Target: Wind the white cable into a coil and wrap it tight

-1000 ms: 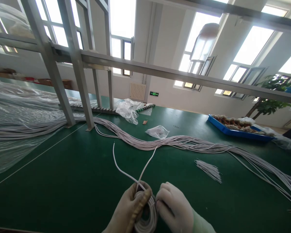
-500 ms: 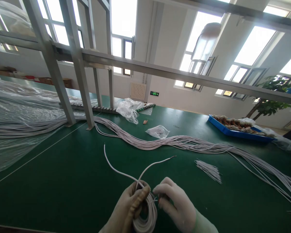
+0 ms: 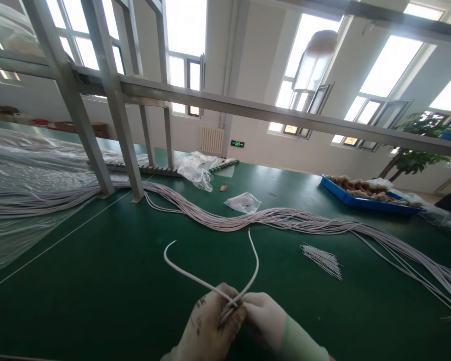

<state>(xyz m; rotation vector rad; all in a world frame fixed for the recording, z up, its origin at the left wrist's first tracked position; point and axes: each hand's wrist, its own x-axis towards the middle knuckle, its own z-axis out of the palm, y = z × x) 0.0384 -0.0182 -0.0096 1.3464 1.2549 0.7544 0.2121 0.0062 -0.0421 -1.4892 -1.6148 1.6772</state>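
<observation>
My left hand (image 3: 210, 321), in a stained glove with dark marks on its back, is closed around a white cable (image 3: 195, 277). The cable's two free ends cross at the fingers and spread upward, one curving left and the other right. The coiled part is mostly hidden behind my hands. Pressed up against the left fingers is my right hand (image 3: 265, 318), in a cleaner white glove, its fingers closed at the crossing. What sits between those right fingertips is hidden.
A long bundle of pale cables (image 3: 225, 223) runs across the green table (image 3: 97, 301). Short white strips (image 3: 323, 260) lie to the right. Behind are a plastic bag (image 3: 244, 202), a blue tray (image 3: 361, 200) and metal frame posts (image 3: 124, 125). Plastic sheeting (image 3: 30, 170) covers the left side.
My right hand has moved left against my left hand. The left hand has turned, so its back shows and the coil is hidden. The right cable end now points upward.
</observation>
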